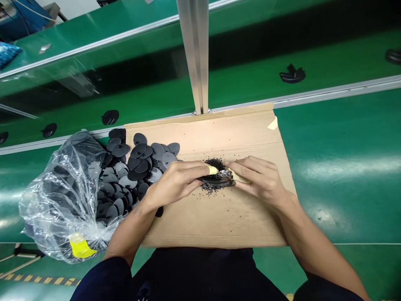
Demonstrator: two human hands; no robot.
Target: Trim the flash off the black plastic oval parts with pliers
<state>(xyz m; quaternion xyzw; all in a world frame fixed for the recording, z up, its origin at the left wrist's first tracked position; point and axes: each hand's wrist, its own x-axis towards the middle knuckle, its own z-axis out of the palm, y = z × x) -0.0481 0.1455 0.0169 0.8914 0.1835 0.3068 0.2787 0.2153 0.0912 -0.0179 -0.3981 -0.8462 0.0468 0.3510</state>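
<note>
My left hand is closed on a black plastic disc above the middle of the cardboard sheet. A pale yellow cover wraps one of its fingertips. My right hand is closed around a pair of nippers with pale yellow handles. Their metal jaws are at the disc's upper right edge; whether they touch it I cannot tell. Under both hands lies a heap of small black clippings, with loose bits scattered around it. Left of my left hand spreads a pile of similar black discs.
A clear plastic bag with black discs inside slumps at the left, bearing a yellow label. The cardboard sheet covers part of the green table. A metal post rises behind it. Black parts sit on the green strip beyond.
</note>
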